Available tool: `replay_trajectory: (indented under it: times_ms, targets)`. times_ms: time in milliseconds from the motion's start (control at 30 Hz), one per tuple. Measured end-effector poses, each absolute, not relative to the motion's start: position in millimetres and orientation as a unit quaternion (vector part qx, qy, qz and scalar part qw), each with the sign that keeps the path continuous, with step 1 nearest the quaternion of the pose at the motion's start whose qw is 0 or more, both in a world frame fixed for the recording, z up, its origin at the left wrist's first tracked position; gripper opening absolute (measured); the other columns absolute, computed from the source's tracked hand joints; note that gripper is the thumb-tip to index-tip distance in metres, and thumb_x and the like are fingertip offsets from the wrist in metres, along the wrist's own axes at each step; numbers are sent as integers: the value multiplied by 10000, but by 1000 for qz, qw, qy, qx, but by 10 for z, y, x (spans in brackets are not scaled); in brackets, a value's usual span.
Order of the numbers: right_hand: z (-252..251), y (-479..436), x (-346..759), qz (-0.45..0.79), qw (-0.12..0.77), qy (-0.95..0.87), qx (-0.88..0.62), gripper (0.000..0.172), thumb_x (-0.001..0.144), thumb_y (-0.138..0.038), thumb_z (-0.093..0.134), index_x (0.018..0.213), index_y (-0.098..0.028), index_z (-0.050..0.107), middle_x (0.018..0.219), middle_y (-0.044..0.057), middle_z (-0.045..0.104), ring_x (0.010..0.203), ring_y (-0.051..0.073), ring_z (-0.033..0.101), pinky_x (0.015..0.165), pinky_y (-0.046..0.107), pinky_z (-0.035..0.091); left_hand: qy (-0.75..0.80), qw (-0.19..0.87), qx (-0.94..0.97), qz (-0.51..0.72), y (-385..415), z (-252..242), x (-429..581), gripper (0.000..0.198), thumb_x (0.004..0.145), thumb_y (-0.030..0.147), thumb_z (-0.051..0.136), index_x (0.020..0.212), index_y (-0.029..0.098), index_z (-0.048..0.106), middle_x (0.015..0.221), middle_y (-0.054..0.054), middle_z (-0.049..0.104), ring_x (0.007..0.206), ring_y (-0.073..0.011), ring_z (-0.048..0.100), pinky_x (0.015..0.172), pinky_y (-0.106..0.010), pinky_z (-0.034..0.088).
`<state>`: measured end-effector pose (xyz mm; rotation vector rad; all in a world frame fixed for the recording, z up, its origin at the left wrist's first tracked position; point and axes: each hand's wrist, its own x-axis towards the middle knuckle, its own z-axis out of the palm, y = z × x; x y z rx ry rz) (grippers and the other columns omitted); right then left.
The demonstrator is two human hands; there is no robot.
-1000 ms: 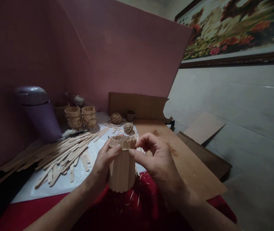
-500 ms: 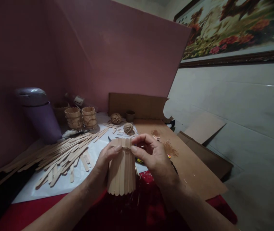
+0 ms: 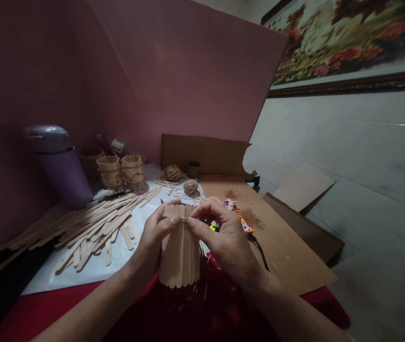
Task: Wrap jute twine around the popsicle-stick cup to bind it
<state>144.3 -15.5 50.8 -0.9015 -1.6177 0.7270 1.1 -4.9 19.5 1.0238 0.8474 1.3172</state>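
A tapered pot of pale wooden craft sticks [image 3: 180, 256] is held upright in front of me, with its wider, scalloped end down. My left hand [image 3: 152, 235] is closed around its left side, thumb on the front near the upper end. A thin strand of twine [image 3: 184, 219] crosses the sticks there, between my two thumbs. With thumb and index finger closed, my right hand [image 3: 223, 232] pinches at that strand against the upper front. Most of the strand is hidden by my fingers.
Loose craft sticks [image 3: 98, 223] are heaped on white paper at the left. Behind them stand a purple flask [image 3: 65, 171] and two finished stick cups [image 3: 133, 171]. Twine balls [image 3: 190, 186] lie further back. A glue gun with a colourful pattern [image 3: 245, 223] rests on the brown board [image 3: 284, 247].
My right thumb and fingers have moved left along the strand, closer to my left thumb. More of the colourful glue gun shows behind my right hand.
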Motion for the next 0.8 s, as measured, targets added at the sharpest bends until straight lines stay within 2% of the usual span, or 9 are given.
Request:
replay_trajectory:
  times_ms: [333, 467, 633, 800]
  targets:
    - [508, -194, 1391, 266, 549, -688, -392, 138, 796, -168, 657, 690, -193, 573, 788, -23, 536, 751, 121, 501, 696, 282, 412, 414, 510, 472, 588, 13, 115, -48, 818, 661, 481, 694, 1376, 183, 430, 989, -96, 610, 832, -261, 587, 707, -371, 468]
    - [491, -206, 1392, 242, 549, -708, -373, 76, 810, -162, 649, 768, -198, 597, 833, -11, 554, 803, 129, 530, 735, 289, 431, 412, 489, 483, 598, 6, 126, -53, 886, 643, 488, 714, 1401, 153, 401, 952, -92, 636, 842, -266, 596, 732, -368, 467]
    - [469, -233, 1399, 146, 531, -755, -356, 104, 829, -106, 598, 847, -208, 609, 874, 1, 535, 824, 136, 540, 755, 301, 449, 426, 458, 502, 597, -1, 137, -52, 888, 648, 492, 714, 1406, 150, 402, 806, -34, 618, 730, -223, 575, 679, -335, 459]
    - [494, -249, 1421, 47, 485, -791, -370, 55, 864, -124, 544, 850, -172, 567, 907, 48, 559, 908, 190, 527, 791, 357, 446, 424, 431, 517, 606, -5, 150, -47, 899, 652, 489, 717, 1413, 138, 393, 942, -71, 634, 845, -267, 598, 737, -357, 470]
